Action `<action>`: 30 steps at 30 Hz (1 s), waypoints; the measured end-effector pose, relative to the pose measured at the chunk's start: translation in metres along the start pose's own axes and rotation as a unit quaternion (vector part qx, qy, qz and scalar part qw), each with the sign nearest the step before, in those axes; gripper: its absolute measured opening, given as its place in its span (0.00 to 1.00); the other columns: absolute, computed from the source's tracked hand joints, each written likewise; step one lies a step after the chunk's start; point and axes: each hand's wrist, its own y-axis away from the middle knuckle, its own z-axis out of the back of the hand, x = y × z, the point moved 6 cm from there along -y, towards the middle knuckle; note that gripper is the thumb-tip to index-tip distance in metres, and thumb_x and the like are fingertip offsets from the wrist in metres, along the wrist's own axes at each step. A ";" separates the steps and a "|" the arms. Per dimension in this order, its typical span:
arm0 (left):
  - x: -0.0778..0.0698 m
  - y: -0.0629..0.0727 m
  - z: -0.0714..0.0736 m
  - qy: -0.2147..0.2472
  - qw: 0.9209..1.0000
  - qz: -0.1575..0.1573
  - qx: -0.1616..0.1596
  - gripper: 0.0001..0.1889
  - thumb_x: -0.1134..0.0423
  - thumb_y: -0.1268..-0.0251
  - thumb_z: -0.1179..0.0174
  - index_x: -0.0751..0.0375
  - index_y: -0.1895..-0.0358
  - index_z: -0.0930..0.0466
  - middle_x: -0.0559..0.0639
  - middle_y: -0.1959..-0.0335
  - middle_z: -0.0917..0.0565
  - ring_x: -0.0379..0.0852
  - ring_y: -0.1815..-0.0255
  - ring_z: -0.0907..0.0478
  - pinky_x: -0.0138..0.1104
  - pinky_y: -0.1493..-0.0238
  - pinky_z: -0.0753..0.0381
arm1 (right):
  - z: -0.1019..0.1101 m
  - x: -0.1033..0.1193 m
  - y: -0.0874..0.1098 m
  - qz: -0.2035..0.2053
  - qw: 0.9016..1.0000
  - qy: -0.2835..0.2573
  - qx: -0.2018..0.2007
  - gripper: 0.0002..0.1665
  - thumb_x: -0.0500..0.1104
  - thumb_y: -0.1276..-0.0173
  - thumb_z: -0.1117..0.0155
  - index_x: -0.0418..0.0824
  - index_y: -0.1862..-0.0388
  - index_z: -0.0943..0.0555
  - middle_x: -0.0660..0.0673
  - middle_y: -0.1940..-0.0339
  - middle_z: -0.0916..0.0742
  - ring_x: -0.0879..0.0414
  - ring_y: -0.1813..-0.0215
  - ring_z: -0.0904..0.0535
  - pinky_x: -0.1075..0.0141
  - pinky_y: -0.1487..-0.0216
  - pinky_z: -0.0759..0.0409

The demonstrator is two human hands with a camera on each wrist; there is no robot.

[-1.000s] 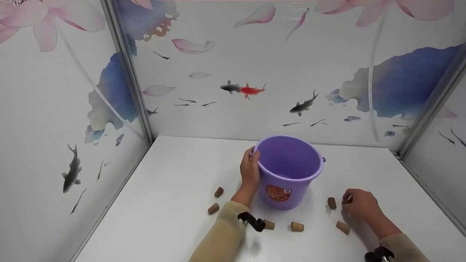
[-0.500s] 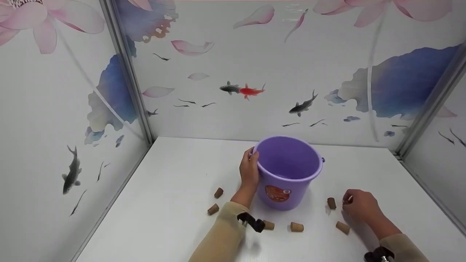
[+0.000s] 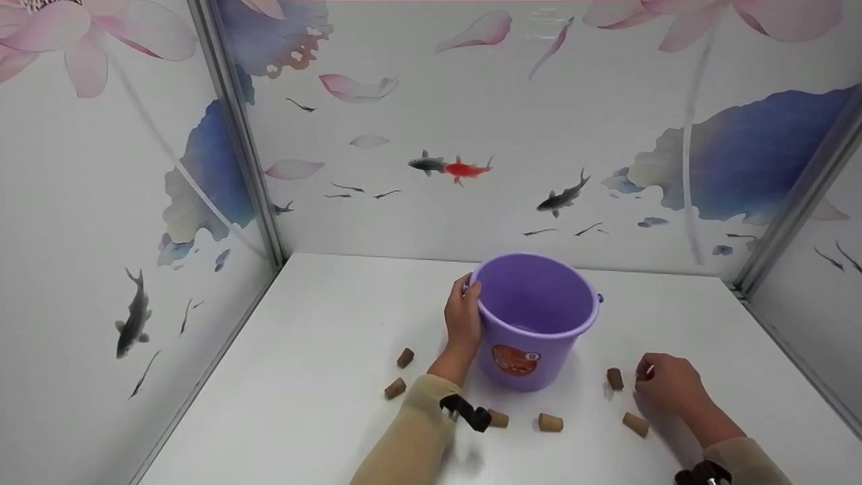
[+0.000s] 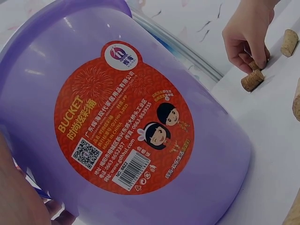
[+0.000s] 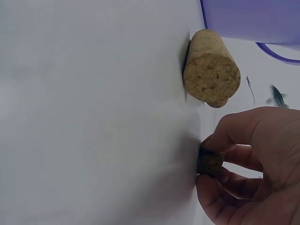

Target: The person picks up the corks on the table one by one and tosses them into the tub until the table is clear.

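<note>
A purple bucket (image 3: 528, 364) with a red label (image 4: 124, 117) stands upright on the white table. My left hand (image 3: 463, 316) grips its rim at the left side, thumb on the near side of the wall. To the right of the bucket, my right hand (image 3: 673, 385) is low at the tabletop and pinches a small dark cork (image 5: 211, 162) between thumb and fingers. Most of that cork is hidden in the head view. Just left of these fingers lies another cork (image 3: 614, 378), and a third cork (image 3: 636, 424) lies nearer the front.
More tapered corks lie about: one cork (image 3: 551, 423) in front of the bucket, one (image 3: 498, 418) partly behind the left wrist mount (image 3: 466, 412), and two corks (image 3: 405, 357) left of the forearm. White panels (image 3: 377, 222) with painted fish enclose the table.
</note>
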 end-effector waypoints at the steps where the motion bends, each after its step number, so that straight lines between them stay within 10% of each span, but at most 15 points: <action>1: 0.000 0.000 0.000 -0.001 1.000 0.000 0.000 0.26 0.50 0.25 0.51 0.61 0.33 0.19 0.59 0.40 0.13 0.54 0.39 0.17 0.49 0.33 0.20 | 0.000 -0.001 0.000 0.000 1.000 0.002 0.001 0.04 0.36 0.35 0.33 0.37 0.63 0.17 0.43 0.67 0.14 0.49 0.65 0.23 0.57 0.65 0.25; 30: -0.002 0.000 0.002 -0.008 1.000 -0.014 -0.002 0.25 0.51 0.24 0.50 0.61 0.36 0.17 0.59 0.41 0.12 0.55 0.39 0.17 0.51 0.33 0.20 | 0.041 0.010 0.001 0.023 0.997 0.000 -0.075 0.17 0.37 0.34 0.35 0.26 0.51 0.14 0.33 0.61 0.09 0.45 0.64 0.14 0.53 0.65 0.19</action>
